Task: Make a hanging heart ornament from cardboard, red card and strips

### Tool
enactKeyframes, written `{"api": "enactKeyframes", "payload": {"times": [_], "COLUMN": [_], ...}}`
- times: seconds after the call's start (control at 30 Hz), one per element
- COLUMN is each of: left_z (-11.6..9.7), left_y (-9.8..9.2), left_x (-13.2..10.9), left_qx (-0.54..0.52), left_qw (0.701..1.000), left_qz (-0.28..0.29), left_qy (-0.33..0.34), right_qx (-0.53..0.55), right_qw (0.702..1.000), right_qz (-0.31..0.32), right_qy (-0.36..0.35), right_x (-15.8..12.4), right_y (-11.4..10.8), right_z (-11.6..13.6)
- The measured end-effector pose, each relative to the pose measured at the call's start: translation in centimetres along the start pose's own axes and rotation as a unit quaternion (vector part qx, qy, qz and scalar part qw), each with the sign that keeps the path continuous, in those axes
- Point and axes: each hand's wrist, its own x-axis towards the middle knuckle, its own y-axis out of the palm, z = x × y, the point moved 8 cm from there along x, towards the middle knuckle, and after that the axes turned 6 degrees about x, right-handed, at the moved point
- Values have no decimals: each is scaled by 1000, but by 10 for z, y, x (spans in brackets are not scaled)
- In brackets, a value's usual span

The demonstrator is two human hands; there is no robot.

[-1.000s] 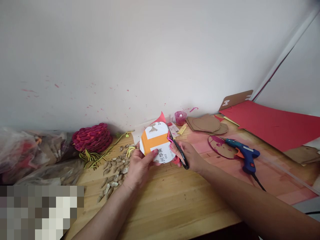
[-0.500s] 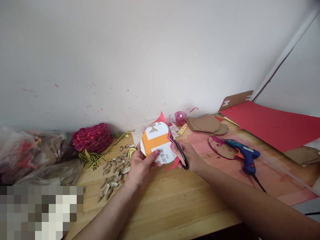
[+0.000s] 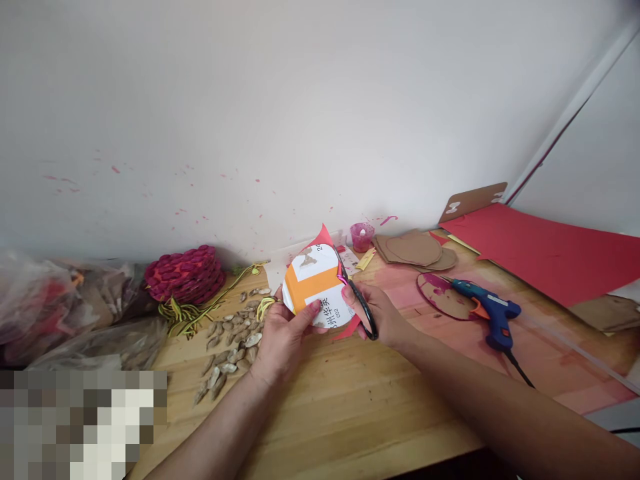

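A round card (image 3: 314,288), white with an orange band and printed characters, is pinched in my left hand (image 3: 281,333), thumb on its face. Red paper (image 3: 324,235) shows behind its top and its lower right edge. My right hand (image 3: 374,312) is closed on black-handled scissors (image 3: 364,308), whose blades lie along the card's right edge. Whether the blades are fully closed is hard to tell. Yellow-green cord (image 3: 265,307) shows beside my left fingers. Peanut shells (image 3: 235,333) lie left of that hand.
Stacked magenta discs (image 3: 184,273) and plastic bags (image 3: 95,300) are at the left. A pink cup (image 3: 362,236) and cardboard shapes (image 3: 415,248) stand behind. At the right are a blue glue gun (image 3: 496,312), a magenta-edged disc (image 3: 435,293) and red sheets (image 3: 550,247).
Both hands hold the same things in nearly the same places. The view has shifted very slightly.
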Motion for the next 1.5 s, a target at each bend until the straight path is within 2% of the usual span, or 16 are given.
{"api": "enactKeyframes", "payload": {"times": [0.87, 1.07, 1.27, 1.5], "left_z": [-7, -9, -4, -3], "left_y": [-12, -10, -7, -5], "left_x": [4, 4, 4, 3], "left_qx": [-1, -19, -17, -16], "left_qw": [999, 999, 999, 1000], "left_qz": [-6, -23, -17, -8], "left_qy": [34, 35, 25, 19], "right_qx": [-60, -47, -19, -17], "right_qw": [998, 999, 1000, 1000], "right_qz": [-29, -17, 10, 10], "right_qy": [-10, -10, 11, 14], "right_x": [-2, -3, 1, 2], "right_y": [-6, -4, -1, -2], "right_z": [13, 14, 5, 4]}}
